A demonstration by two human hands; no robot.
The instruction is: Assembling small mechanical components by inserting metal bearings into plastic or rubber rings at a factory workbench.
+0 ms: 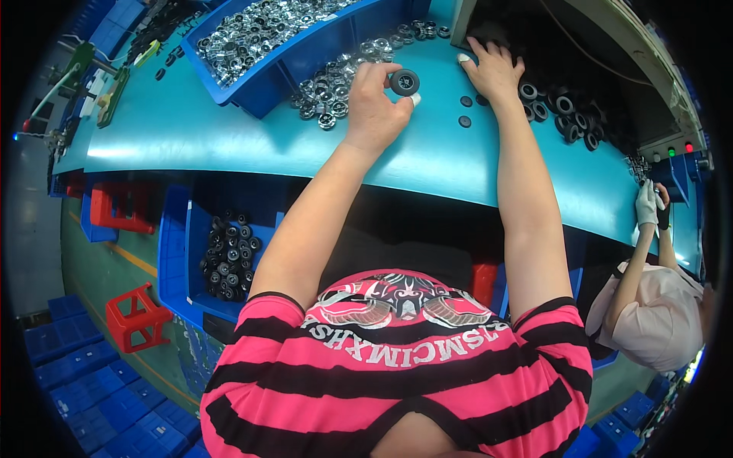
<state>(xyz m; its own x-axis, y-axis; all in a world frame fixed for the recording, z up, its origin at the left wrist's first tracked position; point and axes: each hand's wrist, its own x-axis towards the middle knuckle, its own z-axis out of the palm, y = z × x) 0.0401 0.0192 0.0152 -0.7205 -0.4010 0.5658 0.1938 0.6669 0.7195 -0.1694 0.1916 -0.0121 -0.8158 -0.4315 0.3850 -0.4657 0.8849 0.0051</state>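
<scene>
My left hand (376, 108) pinches a small black toy wheel (405, 82) with a grey hub between thumb and fingers, raised over the turquoise table (282, 153). My right hand (495, 74) is open with its fingers spread, reaching to the edge of a dark box-like opening (504, 23). Pale coverings show on both thumbs. Small black discs (465, 121) lie on the table beside my right wrist. Right of that forearm, black tyres (576, 122) lie in a loose heap. Clear and chrome-like wheel hubs (328, 95) are piled just left of my left hand.
A blue bin (229, 95) full of shiny hubs stands at the back left. Below the table edge, a blue crate (174, 252) holds finished-looking black wheels (229, 256). Red stools (136, 317) stand at the left. At the far right, another person (649, 305) works with gloved hands.
</scene>
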